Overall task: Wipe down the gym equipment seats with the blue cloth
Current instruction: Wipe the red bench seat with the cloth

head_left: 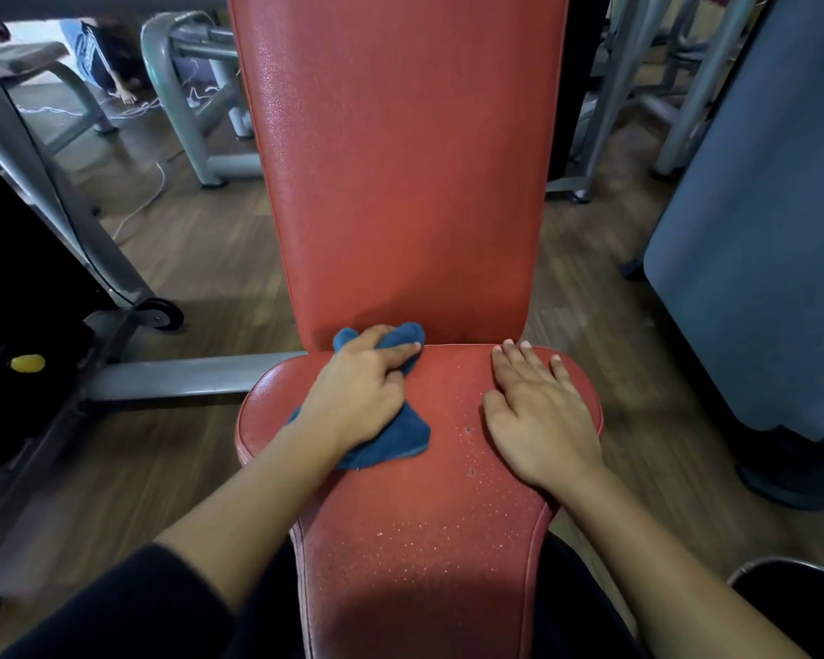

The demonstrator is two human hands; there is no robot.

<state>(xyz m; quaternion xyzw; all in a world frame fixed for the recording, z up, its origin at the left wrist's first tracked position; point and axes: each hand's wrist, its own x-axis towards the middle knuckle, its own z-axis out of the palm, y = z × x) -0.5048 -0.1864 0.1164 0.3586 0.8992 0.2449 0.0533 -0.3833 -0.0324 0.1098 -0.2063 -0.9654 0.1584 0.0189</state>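
At the back left corner of the seat [429,539], just short of the seam with the backrest [400,183], the cloth [400,439] lies bunched under the left grip [358,397]. That grip's fingers curl into the folds and pinch them, with the index finger straighter along the far edge. One tail of cloth sticks out toward the wearer and another pokes up against the backrest. The right grip [538,420] is spread flat, palm down, on the seat's back right, holding nothing and apart from the cloth. Pale specks [448,530] dot the red surface between the grips and nearer the wearer. That area looks unwiped, so what remains likely lies right of the cloth and toward the wearer. The seat's long axis runs from backrest to wearer, and the left grip is the one placed to sweep along it. Grey frame bars [177,378] and wood floor [201,259] surround the seat. No brand, label or writing can be read.
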